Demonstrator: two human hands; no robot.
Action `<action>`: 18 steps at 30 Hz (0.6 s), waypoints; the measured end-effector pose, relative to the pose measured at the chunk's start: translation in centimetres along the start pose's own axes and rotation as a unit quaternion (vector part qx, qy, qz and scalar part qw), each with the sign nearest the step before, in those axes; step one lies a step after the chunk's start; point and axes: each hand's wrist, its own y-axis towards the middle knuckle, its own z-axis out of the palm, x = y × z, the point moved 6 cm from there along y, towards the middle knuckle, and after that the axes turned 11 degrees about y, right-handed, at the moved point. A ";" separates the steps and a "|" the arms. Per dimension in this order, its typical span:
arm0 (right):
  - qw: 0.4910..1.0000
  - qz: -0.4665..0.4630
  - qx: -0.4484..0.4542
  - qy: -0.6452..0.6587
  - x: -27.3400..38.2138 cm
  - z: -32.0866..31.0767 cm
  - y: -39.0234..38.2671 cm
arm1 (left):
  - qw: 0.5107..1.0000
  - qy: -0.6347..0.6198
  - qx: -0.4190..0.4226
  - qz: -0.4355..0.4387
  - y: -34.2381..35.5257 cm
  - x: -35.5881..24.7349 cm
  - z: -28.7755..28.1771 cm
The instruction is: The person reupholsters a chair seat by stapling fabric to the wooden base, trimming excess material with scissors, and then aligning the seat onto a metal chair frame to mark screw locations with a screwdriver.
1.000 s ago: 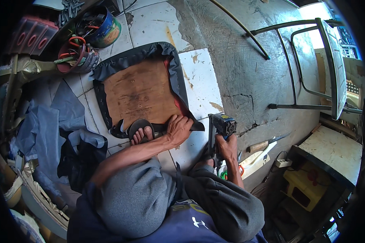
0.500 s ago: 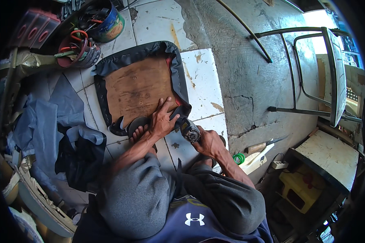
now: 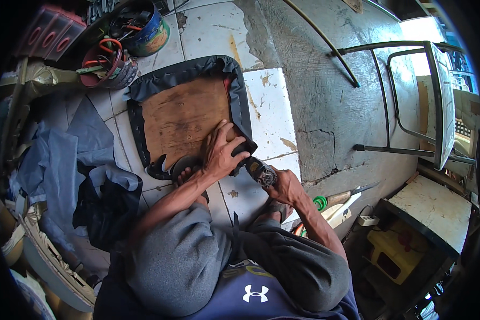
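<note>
An upside-down seat pad lies on the tiles, its brown wooden board [image 3: 184, 109] framed by a black cover [image 3: 242, 109] folded over the edges. Across its near right corner rests my left hand [image 3: 221, 153], fingers spread on the board and thumb out beside the folded cover. My right hand [image 3: 285, 188] is closed around a dark staple gun [image 3: 261, 172], whose front end points at that corner by my left thumb. The gun's nose is hidden at the cover. My foot [image 3: 185, 176] is against the pad's near edge.
Grey and black cloth [image 3: 93, 160] lies heaped at the left. Tool-filled buckets [image 3: 144, 45] stand at the far left. To the right are a metal-framed chair [image 3: 384, 101] on its side, a green ring [image 3: 320, 202], a knife [image 3: 346, 196] and a low cabinet [image 3: 432, 205].
My right hand and the staple gun have shifted slightly right and nearer to me. The left hand has moved a little to the right, still on the pad's corner.
</note>
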 end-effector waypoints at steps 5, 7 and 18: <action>0.996 -0.017 0.008 -0.087 -0.5 -0.7 0.9 | 0.999 0.014 0.039 0.034 -0.9 2.3 1.1; 0.995 -0.042 0.005 -0.092 -0.3 -0.8 1.1 | 0.998 0.006 0.043 0.047 -1.2 2.5 1.1; 0.983 -0.031 0.049 -0.176 0.8 -1.8 1.5 | 0.998 0.025 0.056 0.025 -0.8 2.9 1.4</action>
